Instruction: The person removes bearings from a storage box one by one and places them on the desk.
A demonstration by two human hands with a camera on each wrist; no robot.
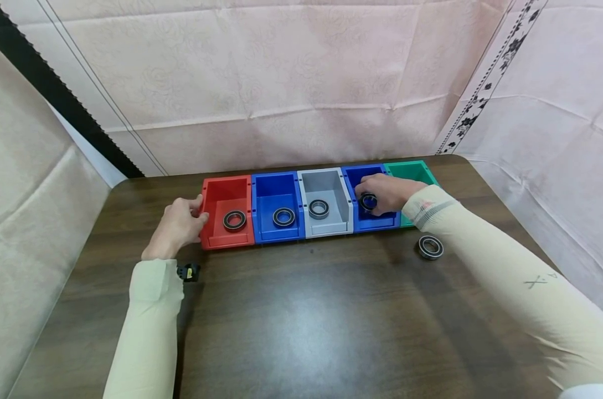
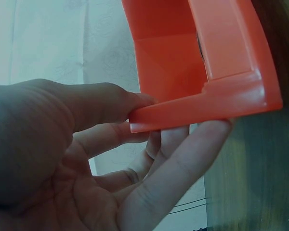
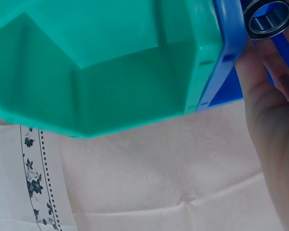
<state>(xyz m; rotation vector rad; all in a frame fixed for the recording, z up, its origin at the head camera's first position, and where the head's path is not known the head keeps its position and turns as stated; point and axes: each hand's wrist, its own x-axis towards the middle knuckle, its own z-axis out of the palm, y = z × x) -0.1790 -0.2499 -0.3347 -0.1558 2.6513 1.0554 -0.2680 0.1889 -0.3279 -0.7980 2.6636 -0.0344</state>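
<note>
My left hand [image 1: 178, 226] pinches the left side wall of a red plastic bin [image 1: 226, 190]. In the left wrist view the thumb [image 2: 106, 102] lies on the inner side and the fingers on the outer side. My right hand [image 1: 388, 192] reaches into the right-hand blue bin [image 1: 366, 172] and holds a ball bearing [image 3: 272, 32] tilted between thumb and fingers. Whether that bearing touches the bin floor, I cannot tell. Single bearings lie in the red bin, the left blue bin [image 1: 276, 191] and the grey bin [image 1: 322, 183].
A green bin [image 1: 411, 171] ends the row on the right, partly behind my right hand and sleeve. Another bearing [image 1: 430, 255] lies on the brown wooden table [image 1: 301, 310], close to my right forearm. Pale cloth [image 1: 281, 72] hangs behind the table.
</note>
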